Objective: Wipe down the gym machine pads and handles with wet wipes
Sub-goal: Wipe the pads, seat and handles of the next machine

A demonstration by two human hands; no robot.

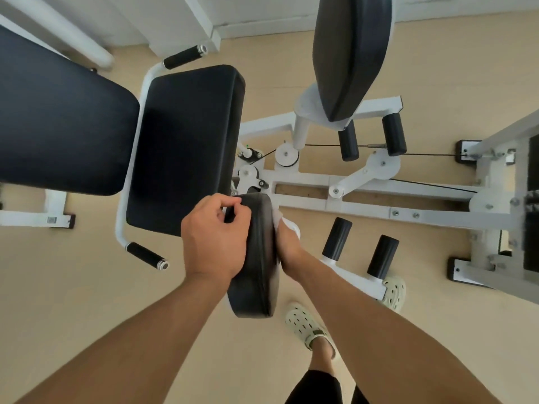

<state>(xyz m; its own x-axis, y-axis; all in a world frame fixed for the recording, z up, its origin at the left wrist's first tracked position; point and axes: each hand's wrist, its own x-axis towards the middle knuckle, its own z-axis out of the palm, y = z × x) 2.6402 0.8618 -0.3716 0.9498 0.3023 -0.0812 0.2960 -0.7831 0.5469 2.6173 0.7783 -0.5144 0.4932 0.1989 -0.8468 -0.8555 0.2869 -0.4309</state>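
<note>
Hands, two: left hand (pixel 214 237) grips pad (pixel 256 258); right hand (pixel 287 246) presses wipe (pixel 287 224).

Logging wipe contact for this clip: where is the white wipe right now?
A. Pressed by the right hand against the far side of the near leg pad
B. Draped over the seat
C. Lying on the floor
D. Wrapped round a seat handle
A: the right hand presses the white wipe against the leg pad, which the left hand grips on the opposite side.

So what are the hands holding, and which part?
The left hand grips the near black pad by its top left edge. The right hand presses a white wet wipe against the pad's right side; its fingers are mostly hidden.
</note>
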